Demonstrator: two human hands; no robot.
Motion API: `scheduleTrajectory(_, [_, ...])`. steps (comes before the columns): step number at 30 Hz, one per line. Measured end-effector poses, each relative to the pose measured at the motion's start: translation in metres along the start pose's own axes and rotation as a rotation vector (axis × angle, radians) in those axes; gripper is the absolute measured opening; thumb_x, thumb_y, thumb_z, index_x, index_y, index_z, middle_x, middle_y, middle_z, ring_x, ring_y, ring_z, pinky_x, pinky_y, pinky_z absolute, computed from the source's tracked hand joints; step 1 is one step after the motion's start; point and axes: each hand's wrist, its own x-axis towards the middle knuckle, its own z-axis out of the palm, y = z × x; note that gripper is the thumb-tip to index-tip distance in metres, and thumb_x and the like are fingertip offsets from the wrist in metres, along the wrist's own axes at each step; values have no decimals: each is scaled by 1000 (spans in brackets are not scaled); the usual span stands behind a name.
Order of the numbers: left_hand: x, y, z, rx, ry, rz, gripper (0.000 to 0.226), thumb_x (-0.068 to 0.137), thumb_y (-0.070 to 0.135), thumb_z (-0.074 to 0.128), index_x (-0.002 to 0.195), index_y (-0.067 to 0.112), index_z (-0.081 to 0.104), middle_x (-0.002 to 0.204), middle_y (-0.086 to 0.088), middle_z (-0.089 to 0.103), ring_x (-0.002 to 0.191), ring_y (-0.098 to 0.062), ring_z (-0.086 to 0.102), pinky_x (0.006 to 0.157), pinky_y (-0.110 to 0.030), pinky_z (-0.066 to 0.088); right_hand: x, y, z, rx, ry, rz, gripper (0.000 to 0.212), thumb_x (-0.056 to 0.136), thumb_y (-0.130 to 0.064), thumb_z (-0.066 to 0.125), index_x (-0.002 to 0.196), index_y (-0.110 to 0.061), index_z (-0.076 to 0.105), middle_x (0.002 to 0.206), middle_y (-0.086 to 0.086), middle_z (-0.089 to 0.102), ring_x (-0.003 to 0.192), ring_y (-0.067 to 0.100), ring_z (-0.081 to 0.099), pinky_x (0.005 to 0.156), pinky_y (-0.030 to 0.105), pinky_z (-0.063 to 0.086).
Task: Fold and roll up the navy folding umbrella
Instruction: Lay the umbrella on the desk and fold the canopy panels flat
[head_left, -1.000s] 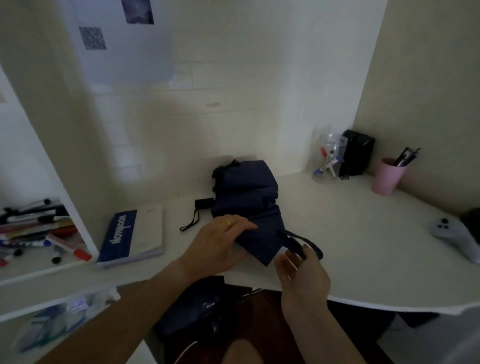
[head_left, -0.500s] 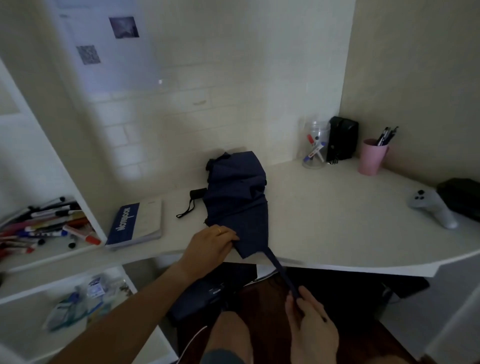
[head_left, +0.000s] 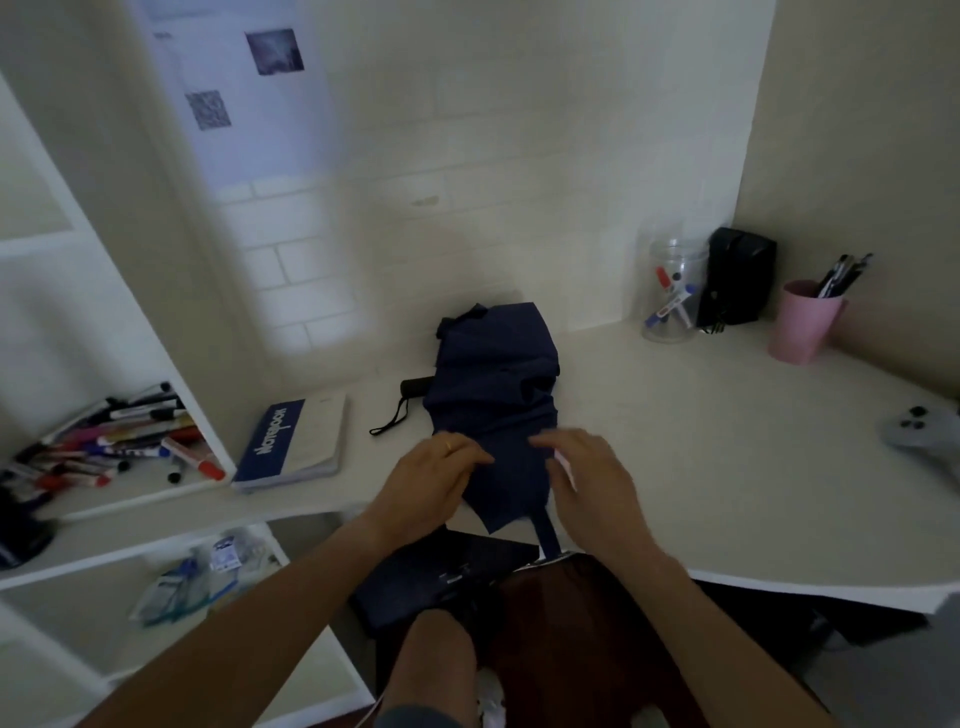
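The navy folding umbrella (head_left: 496, 395) lies collapsed on the white desk (head_left: 727, 467), its loose canopy spread flat and pointing toward me. Its black handle (head_left: 414, 387) with a wrist loop sticks out on the left. The closing strap (head_left: 548, 532) hangs over the desk's front edge. My left hand (head_left: 434, 475) rests on the canopy's near left edge, fingers laid over the cloth. My right hand (head_left: 587, 478) lies flat on the canopy's near right side, fingers spread.
A blue-and-white notebook (head_left: 293, 441) lies left of the umbrella. Markers (head_left: 114, 441) fill a shelf at far left. At the back right stand a clear jar (head_left: 670, 291), a black box (head_left: 737, 283) and a pink pen cup (head_left: 805, 322). A grey controller (head_left: 919, 434) sits far right.
My right hand let go of the strap below the desk edge and rose onto the canopy's right side. The strap now hangs loose. My left hand stayed on the left edge.
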Motion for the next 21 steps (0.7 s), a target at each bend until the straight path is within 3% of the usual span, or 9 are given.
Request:
scheduleTrajectory(3, [17,-9,9,75,-48,-62,38,103,33,50,138,21,60,144,-2,57,129,-20,54,107,-38,47,43,14,30,-242,-363,-99,54,104,-36,44,155,-23,33,164,1,28,151,22,23,120,32,21])
scheduleTrajectory(5, [15,-18,14,122,-269,-112,64,101,60,36,155,27,38,163,-2,35,149,-23,33,121,-41,31,44,21,38,-396,-563,-96,74,100,-61,30,161,-23,11,169,0,6,155,20,5,125,36,8])
scheduleTrajectory(7, [5,-31,19,143,-488,-177,77,95,75,23,161,37,12,171,4,9,157,-18,10,127,-41,13,31,26,39,-485,-715,-70,93,86,-78,12,161,-23,3,169,-3,-3,155,16,-3,125,36,1])
scheduleTrajectory(9, [-4,-39,22,112,-568,-187,75,94,79,21,159,46,0,170,9,-5,157,-14,-4,127,-41,3,22,29,35,-451,-709,-73,97,82,-82,13,160,-24,15,168,-4,8,155,16,7,126,36,7])
scheduleTrajectory(11, [-8,-45,21,87,-569,-166,71,94,80,21,156,53,-4,170,12,-10,156,-12,-9,127,-40,0,26,28,34,-363,-523,-138,83,88,-78,27,149,-25,45,157,-3,40,143,20,37,119,40,30])
scheduleTrajectory(13, [-7,-50,18,70,-571,-143,70,94,81,20,154,57,-4,169,11,-11,155,-12,-11,127,-42,-1,40,26,38,-313,-376,-203,71,93,-72,29,140,-27,56,144,-2,55,131,20,50,112,40,40])
scheduleTrajectory(16, [-9,-56,15,64,-569,-125,66,92,82,18,150,63,-8,169,11,-15,155,-13,-15,127,-44,-5,52,30,44,-396,-570,-153,74,91,-75,17,157,-41,20,167,-6,16,154,18,13,125,35,14])
scheduleTrajectory(18, [-14,-62,11,41,-580,-115,64,91,83,18,147,67,-10,168,9,-18,155,-14,-18,126,-46,-8,48,40,42,-522,-726,-84,80,85,-80,7,157,-45,0,167,-12,-9,154,11,-8,126,33,1])
scheduleTrajectory(21, [-22,-76,7,4,-560,-118,65,89,86,18,145,70,-9,167,4,-21,155,-16,-19,126,-49,-6,43,41,30,-581,-731,-38,75,90,-77,14,157,-45,0,165,-14,-14,153,6,-11,123,27,-4])
